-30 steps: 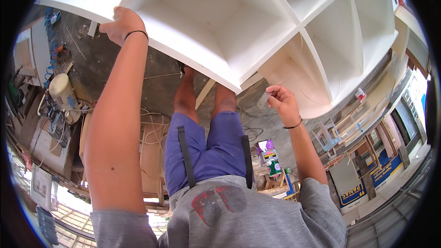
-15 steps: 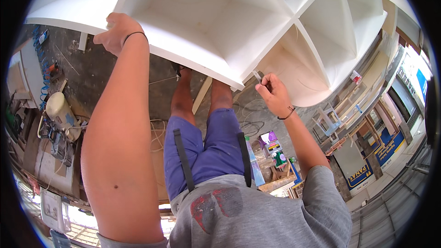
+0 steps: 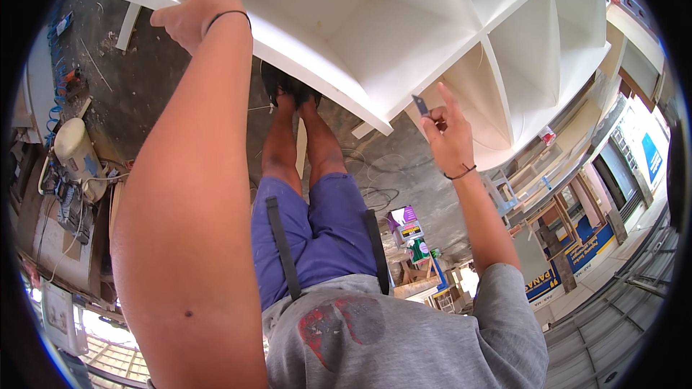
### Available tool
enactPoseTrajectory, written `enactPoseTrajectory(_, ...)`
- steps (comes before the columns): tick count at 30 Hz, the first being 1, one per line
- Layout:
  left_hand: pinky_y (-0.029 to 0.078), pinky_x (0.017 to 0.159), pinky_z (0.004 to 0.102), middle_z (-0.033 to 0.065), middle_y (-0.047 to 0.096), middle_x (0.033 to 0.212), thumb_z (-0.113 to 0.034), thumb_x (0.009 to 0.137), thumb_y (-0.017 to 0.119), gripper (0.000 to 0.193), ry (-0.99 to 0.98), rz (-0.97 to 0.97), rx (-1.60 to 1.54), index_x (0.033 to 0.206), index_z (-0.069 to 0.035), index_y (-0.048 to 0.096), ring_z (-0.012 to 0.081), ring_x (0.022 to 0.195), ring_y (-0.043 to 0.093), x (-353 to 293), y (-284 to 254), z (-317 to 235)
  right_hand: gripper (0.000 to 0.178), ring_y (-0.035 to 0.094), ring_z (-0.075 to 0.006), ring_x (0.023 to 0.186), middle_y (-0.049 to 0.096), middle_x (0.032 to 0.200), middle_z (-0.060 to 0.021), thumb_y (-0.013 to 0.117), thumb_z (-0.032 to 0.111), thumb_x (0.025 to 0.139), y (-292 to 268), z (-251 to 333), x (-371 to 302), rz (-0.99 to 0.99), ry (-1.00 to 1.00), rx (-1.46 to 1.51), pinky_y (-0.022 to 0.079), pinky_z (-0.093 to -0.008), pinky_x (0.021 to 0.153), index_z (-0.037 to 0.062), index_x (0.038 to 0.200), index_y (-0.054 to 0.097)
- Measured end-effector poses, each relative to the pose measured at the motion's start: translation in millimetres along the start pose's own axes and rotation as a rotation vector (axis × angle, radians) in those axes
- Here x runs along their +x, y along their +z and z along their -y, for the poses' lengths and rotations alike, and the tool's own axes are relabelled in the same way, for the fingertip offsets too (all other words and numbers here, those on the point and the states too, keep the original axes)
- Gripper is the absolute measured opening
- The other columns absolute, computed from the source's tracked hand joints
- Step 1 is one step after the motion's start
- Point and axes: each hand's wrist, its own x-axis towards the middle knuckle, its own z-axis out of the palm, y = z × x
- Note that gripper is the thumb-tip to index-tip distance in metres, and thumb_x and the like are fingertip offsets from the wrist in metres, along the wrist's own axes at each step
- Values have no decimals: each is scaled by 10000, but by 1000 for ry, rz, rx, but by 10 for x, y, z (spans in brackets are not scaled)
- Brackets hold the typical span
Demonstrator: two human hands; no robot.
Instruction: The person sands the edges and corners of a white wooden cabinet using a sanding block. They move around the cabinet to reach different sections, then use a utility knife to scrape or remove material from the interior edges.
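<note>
A white shelf unit (image 3: 310,65) with several open square compartments fills the upper part of the view. My left hand (image 3: 196,14) is closed round its front edge at the upper left, the far fingertips partly hidden. Near the unit's lower corner, my right hand (image 3: 450,133) pinches a small flat dark-grey blade (image 3: 420,105) between thumb and fingers. Its index finger points up, stretched out beside the blade. The blade's tip stands close to the edge of a compartment, and I cannot tell whether it touches.
A cream tank (image 3: 76,148) with a hose stands on the left, near a blue coiled air hose (image 3: 55,112). Coloured boxes (image 3: 405,223) and loose cables (image 3: 378,194) lie on the floor. Beneath the unit are my feet (image 3: 288,90). Wooden frames (image 3: 569,209) stand at the right.
My right hand has moved slightly right, its index finger now stretched out and the blade showing more fully. My left hand stays on the edge. The view has shifted, and my feet now show.
</note>
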Motion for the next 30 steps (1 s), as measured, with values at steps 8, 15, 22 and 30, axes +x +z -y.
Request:
enactPoseTrajectory(8,454,951,498,320,509,1286,-375,909,465,615,24,-56,-115,1339,47,341,424,1154,550,13,18,-14,383,557,-266,790,530,829,-82,607,-16,776,-136,-97,462,-150,-526,-702,497,-370,678,101,1134,674)
enactPoseTrajectory(15,472,916,520,323,567,1222,-360,888,452,570,74,-144,-116,1294,37,412,437,1082,600,138,139,73,352,559,-253,804,525,818,-46,597,123,807,297,-192,189,75,-671,-951,448,-366,687,178,1144,685)
enactPoseTrajectory(22,475,929,504,311,566,1237,-377,882,482,567,45,-121,-136,1257,44,432,426,1107,592,66,99,20,234,576,-175,688,595,739,-33,626,52,855,66,-1,289,241,70,-168,460,-305,611,79,1083,674)
enactPoseTrajectory(30,483,934,501,303,560,1257,-375,889,484,582,77,-154,-96,1292,41,429,410,1121,595,157,157,96,222,566,-110,779,628,917,-40,631,80,893,-366,-55,503,262,445,546,475,-237,695,-49,1074,640)
